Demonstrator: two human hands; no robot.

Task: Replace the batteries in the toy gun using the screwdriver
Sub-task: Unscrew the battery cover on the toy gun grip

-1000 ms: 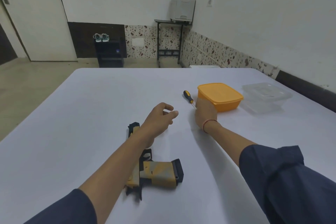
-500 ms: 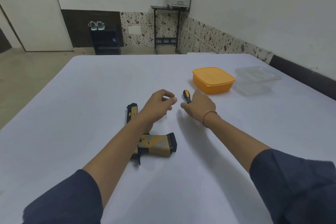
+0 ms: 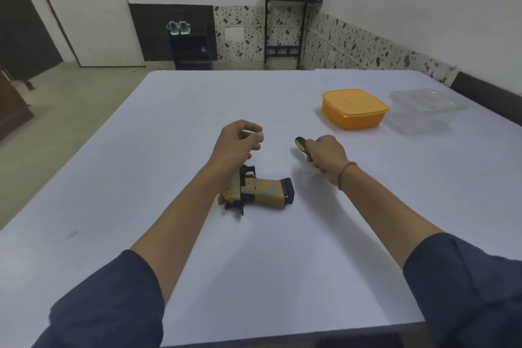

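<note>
Gripping screwdriver (image 3: 301, 144) in right hand (image 3: 324, 154), just right of toy gun (image 3: 262, 192), lying crosswise under loosely curled, empty left hand (image 3: 236, 144).

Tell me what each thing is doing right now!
Right hand: closed around the screwdriver.
Left hand: loosely curled, empty, above the toy gun.
Toy gun: lying flat on the table.
Orange box: lid on.
Clear container: contents unclear.
</note>
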